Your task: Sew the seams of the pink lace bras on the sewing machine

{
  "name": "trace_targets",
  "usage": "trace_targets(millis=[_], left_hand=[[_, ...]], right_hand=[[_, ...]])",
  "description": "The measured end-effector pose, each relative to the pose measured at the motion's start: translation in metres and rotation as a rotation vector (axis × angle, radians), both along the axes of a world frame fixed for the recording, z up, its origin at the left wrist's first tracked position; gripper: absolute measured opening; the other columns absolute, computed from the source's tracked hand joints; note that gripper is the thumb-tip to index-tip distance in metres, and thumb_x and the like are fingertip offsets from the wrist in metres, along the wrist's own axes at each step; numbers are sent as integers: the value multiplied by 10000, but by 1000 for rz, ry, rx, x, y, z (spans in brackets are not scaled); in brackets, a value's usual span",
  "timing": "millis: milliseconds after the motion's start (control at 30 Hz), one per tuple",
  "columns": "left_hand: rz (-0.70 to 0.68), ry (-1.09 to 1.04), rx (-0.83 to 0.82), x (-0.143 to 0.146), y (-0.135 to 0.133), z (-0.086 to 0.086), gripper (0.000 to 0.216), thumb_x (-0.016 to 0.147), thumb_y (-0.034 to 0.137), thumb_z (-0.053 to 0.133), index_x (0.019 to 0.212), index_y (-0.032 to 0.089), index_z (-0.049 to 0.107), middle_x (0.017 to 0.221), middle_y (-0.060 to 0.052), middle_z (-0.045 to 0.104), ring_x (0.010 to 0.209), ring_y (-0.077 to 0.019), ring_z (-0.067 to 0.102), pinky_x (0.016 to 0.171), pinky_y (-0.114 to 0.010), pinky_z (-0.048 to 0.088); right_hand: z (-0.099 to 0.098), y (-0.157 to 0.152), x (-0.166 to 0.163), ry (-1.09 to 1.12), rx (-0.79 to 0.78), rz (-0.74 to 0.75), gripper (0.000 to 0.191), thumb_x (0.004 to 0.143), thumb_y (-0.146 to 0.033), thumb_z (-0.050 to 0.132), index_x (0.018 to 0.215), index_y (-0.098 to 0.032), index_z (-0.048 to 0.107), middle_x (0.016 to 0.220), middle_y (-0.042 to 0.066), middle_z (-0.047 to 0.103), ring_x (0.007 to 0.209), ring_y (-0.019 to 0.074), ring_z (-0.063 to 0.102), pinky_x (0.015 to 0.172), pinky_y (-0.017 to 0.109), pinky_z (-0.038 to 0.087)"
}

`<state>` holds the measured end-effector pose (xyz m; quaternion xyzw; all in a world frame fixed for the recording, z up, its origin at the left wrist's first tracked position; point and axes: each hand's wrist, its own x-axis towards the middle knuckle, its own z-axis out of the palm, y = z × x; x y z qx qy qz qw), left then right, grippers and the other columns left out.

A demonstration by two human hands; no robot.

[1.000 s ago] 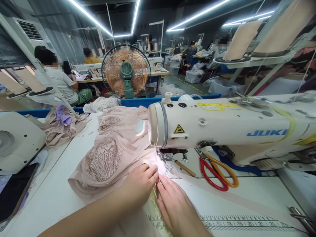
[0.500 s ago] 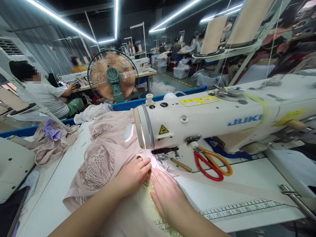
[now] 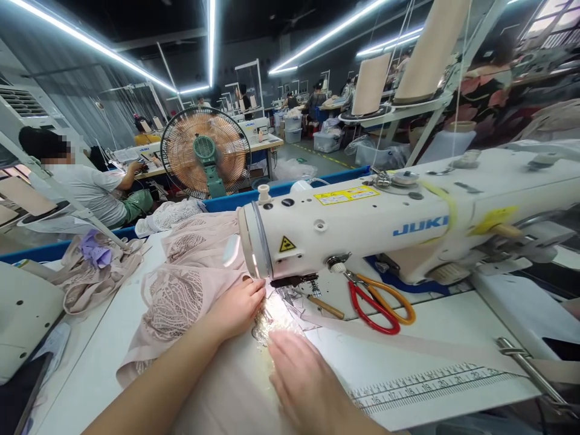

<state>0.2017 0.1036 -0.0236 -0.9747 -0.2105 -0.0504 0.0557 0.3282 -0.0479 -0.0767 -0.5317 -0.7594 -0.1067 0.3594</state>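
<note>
A white Juki sewing machine (image 3: 362, 229) stands across the table. Pale pink lace fabric (image 3: 181, 296) lies under its needle (image 3: 281, 290) and spreads to the left. My left hand (image 3: 235, 308) rests on the fabric just left of the needle, fingers curled and pressing the cloth down. My right hand (image 3: 303, 380) lies flat on the cloth in front of the needle, fingers stretched out and a little blurred. Red and orange scissors (image 3: 380, 302) lie on the machine bed to the right of the needle.
A printed ruler (image 3: 430, 380) runs along the table's front edge. More pink garments (image 3: 90, 272) are heaped at the left beside another machine (image 3: 22, 314). A standing fan (image 3: 206, 151) and seated workers (image 3: 81, 187) are behind the blue table edge.
My right hand has slid back toward me, away from the needle, leaving a lit gap of fabric. My left hand moved slightly toward the machine head. The view shifted to the right.
</note>
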Motion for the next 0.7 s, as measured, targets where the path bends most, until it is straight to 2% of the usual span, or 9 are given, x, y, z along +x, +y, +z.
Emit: trace_targets(millis=[67, 100, 133, 200, 267, 367, 500, 600, 700], left_hand=[[-1, 16, 22, 1, 4, 0, 281, 922, 190, 353, 1017, 131, 610, 1027, -118, 626, 966, -221, 551, 822, -352, 475], [-4, 27, 37, 1, 5, 0, 280, 923, 187, 357, 1021, 122, 611, 1034, -125, 627, 969, -222, 552, 825, -351, 476], [-7, 38, 55, 1, 6, 0, 278, 921, 180, 363, 1031, 110, 609, 1046, -133, 626, 976, -223, 552, 830, -349, 478], [-17, 46, 93, -1, 7, 1, 275, 913, 161, 379, 1055, 90, 603, 1096, -151, 616, 1007, -230, 548, 853, -354, 477], [-26, 36, 129, -8, 2, 3, 278, 911, 153, 378, 1064, 93, 602, 1175, -157, 588, 1070, -240, 529, 896, -380, 464], [9, 38, 183, -31, -19, 7, 302, 908, 150, 360, 1110, 117, 582, 1283, -151, 525, 1177, -254, 477, 952, -434, 429], [260, 44, 280, -82, -61, 5, 374, 864, 150, 380, 1210, 174, 521, 1318, -124, 504, 1218, -291, 447, 991, -521, 374], [439, 12, 378, -122, -83, -2, 415, 822, 113, 391, 1205, 205, 523, 1219, -128, 573, 1128, -303, 520, 965, -524, 395], [495, -54, 332, -148, -91, 0, 426, 806, 63, 349, 1161, 185, 553, 960, -118, 651, 886, -253, 619, 821, -426, 500]], right_hand=[[-4, -6, -17, 7, 51, 64, 143, 812, -287, 507, 906, -192, 557, 840, 35, 635, 740, 169, 578, 663, 293, 459], [-7, -9, -27, 6, 86, 76, 84, 804, -296, 517, 795, -214, 534, 712, -2, 597, 613, 146, 540, 552, 269, 414], [-12, -11, -37, 2, 128, 69, 119, 797, -279, 519, 696, -222, 492, 607, -25, 539, 519, 133, 485, 478, 260, 346], [-20, -16, -56, -9, 189, 30, 189, 774, -180, 495, 599, -214, 433, 504, -29, 452, 446, 133, 417, 443, 270, 254], [-25, -20, -67, -2, 203, 1, 187, 721, -88, 468, 581, -208, 436, 494, -12, 441, 454, 147, 415, 457, 289, 235], [-25, -28, -66, 5, 191, 9, 165, 673, -49, 479, 611, -201, 472, 527, 1, 470, 480, 158, 428, 479, 303, 242], [-18, -38, -45, -4, 138, 104, 189, 637, -30, 513, 626, -207, 447, 563, -19, 498, 494, 147, 441, 480, 294, 248], [-9, -42, -26, -21, -34, 159, 216, 618, -26, 515, 707, -220, 481, 653, -29, 565, 551, 141, 496, 502, 266, 293], [10, -43, -5, -45, -259, 220, 264, 635, -37, 481, 789, -247, 521, 746, -42, 615, 620, 140, 562, 528, 227, 340]])
